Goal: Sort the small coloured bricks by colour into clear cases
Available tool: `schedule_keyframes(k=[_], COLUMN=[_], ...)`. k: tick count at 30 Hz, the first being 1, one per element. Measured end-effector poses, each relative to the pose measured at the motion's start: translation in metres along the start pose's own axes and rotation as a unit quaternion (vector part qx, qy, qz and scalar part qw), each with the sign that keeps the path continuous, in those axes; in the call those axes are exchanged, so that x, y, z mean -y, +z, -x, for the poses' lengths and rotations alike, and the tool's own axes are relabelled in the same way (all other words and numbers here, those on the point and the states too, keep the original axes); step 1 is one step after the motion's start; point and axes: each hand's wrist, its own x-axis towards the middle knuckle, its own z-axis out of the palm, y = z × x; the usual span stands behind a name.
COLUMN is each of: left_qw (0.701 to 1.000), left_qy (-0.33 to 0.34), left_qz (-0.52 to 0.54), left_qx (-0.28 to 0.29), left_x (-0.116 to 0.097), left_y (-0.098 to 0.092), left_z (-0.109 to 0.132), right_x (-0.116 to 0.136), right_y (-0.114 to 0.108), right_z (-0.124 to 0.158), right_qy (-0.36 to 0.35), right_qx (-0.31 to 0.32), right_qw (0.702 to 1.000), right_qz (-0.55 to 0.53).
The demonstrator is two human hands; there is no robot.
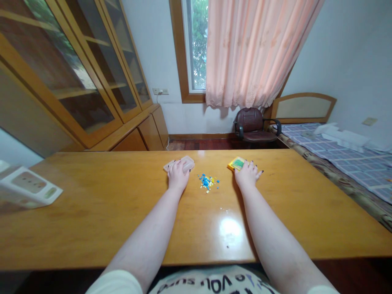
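My left hand (177, 175) rests on a clear plastic box (189, 163) toward the far side of the table, its fingers spread over the top. To the right, my right hand (246, 173) lies with spread fingers over the near right part of a small yellow box (236, 163) with a green picture on it. Between my hands, a small heap of tiny blue, yellow and whitish building blocks (206, 181) lies loose on the wooden table (196, 228). My fingers partly cover both boxes.
A white box-shaped object (30, 185) stands at the table's left end. Beyond the table are a glass-fronted cabinet (101, 77), a brown armchair (252, 124) and a bed (343, 155) on the right. A tiny dark speck (227, 246) lies near the front edge.
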Motion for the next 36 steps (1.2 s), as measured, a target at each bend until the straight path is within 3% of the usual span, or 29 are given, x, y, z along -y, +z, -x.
schedule_keyframes(k=[5, 8, 11, 14, 17, 20, 23, 26, 36], left_qw=[0.997, 0.984, 0.957, 0.892, 0.834, 0.775, 0.691, 0.636, 0.673], left_qy=[0.048, 0.106, 0.105, 0.038, -0.04, -0.127, -0.203, -0.231, -0.242], left_qz=[0.065, 0.137, 0.249, 0.416, 0.516, 0.585, 0.659, 0.701, 0.662], left_qx=[-0.014, 0.034, 0.107, 0.174, 0.19, 0.205, 0.215, 0.225, 0.224], left_x=[-0.016, -0.03, -0.04, -0.046, -0.048, -0.05, -0.055, -0.061, -0.065], left_y=[-0.005, -0.004, 0.006, 0.019, 0.025, 0.025, 0.024, 0.023, 0.02], left_z=[0.004, 0.013, 0.026, 0.035, 0.036, 0.036, 0.038, 0.039, 0.038], right_x=[0.001, 0.008, 0.022, 0.037, 0.047, 0.049, 0.05, 0.051, 0.057], right_y=[-0.004, -0.008, -0.011, -0.014, -0.017, -0.02, -0.021, -0.021, -0.029], right_z=[-0.004, 0.0, 0.018, 0.041, 0.056, 0.059, 0.059, 0.061, 0.071], right_qy=[-0.027, -0.069, -0.195, -0.346, -0.421, -0.44, -0.438, -0.433, -0.388], right_qx=[-0.019, -0.04, -0.013, 0.077, 0.094, 0.085, 0.077, 0.08, 0.094], right_qw=[0.999, 0.992, 0.956, 0.888, 0.846, 0.831, 0.834, 0.837, 0.887], right_qz=[-0.025, -0.102, -0.22, -0.294, -0.314, -0.328, -0.328, -0.325, -0.233])
